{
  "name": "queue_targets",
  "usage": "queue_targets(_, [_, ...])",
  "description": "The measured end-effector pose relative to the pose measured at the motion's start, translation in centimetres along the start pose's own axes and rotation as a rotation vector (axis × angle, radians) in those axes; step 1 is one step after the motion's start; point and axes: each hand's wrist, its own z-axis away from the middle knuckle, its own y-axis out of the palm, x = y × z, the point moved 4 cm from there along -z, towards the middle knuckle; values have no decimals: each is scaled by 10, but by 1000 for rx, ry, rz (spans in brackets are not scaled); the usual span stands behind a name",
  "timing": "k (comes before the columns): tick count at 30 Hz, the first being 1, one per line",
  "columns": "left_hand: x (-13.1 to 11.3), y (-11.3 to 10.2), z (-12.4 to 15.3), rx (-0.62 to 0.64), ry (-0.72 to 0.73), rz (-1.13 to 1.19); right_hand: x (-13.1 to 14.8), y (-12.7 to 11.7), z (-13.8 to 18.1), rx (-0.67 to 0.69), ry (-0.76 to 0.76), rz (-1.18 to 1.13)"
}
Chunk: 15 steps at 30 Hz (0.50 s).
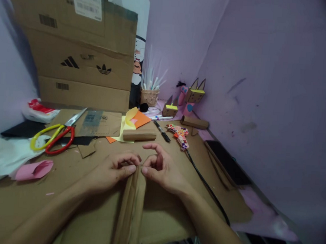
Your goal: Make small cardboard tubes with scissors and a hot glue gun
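Observation:
A long folded strip of brown cardboard points away from me at the front middle of the work surface, creased lengthwise. At its far end, my left hand pinches the left edge between thumb and curled fingers. My right hand pinches the right edge of that same end, its index finger raised and bent. Just beyond my hands lies a shorter folded cardboard piece. Further right of my right hand rests a glue gun with a colourful patterned body and a black cord.
Scissors with yellow and red handles lie at left, near a pink paper roll. Behind them stands a large cardboard box. A black marker, orange paper and cardboard cat figures sit toward the back. A dark flat panel lies right.

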Motion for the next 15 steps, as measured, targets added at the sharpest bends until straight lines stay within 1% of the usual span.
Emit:
queue_targets(3, [3,2,1,14,-67,52,0,2,2,19,-10,21])
queue_targets(5, [3,1,0,32,-83,23,1,3,3,14,-24,39])
queue_targets(8, [-1,-1,-3,65,-58,-140,2,4,4,18,-39,68])
queue_targets(12, [-14,-4,-4,55,26,-405,2,5,5,36,-69,98])
queue_targets(15, [-24,-3,-2,45,43,-514,3,6,5,55,-97,119])
